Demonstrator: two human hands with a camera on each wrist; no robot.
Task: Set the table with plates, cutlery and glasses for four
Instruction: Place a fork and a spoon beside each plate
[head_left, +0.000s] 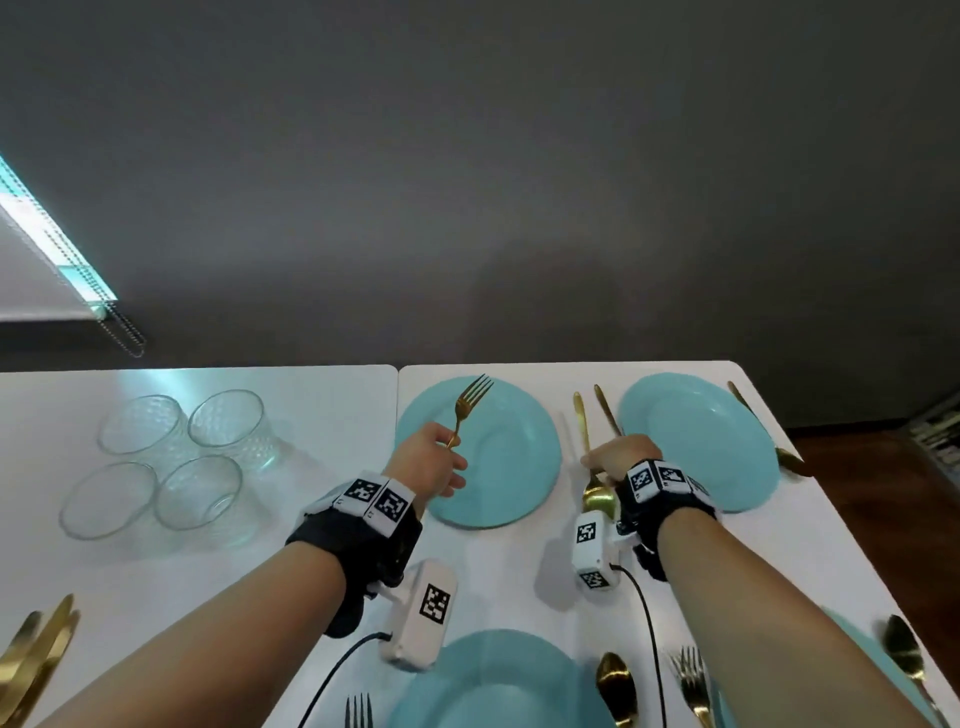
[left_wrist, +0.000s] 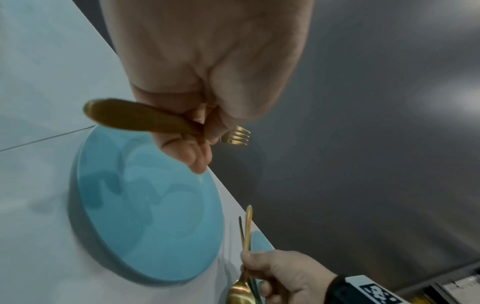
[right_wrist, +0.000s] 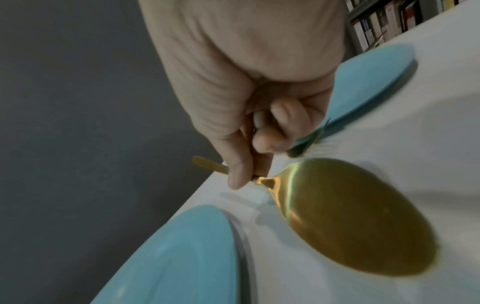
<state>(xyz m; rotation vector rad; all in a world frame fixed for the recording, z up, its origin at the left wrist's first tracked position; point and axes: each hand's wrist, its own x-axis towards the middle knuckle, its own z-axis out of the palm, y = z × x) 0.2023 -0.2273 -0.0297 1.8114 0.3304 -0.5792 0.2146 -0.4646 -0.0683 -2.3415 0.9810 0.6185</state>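
Observation:
My left hand (head_left: 439, 462) grips a gold fork (head_left: 470, 402) by its handle, tines pointing away, above the far-left teal plate (head_left: 509, 467). In the left wrist view the fork (left_wrist: 140, 119) crosses my curled fingers over that plate (left_wrist: 145, 205). My right hand (head_left: 613, 460) holds a gold spoon (head_left: 597, 499) and a gold knife (head_left: 605, 410) together, between the two far plates. The spoon bowl (right_wrist: 350, 216) points back toward my wrist. The far-right plate (head_left: 696, 441) lies beside this hand.
Several clear glasses (head_left: 176, 457) stand grouped at the left of the white table (head_left: 311, 405). Gold cutlery (head_left: 36, 654) lies at the near left. A near plate (head_left: 498, 680) has a fork (head_left: 358, 712) and spoon (head_left: 615, 686) beside it. Bookshelves (right_wrist: 384, 22) are beyond the right edge.

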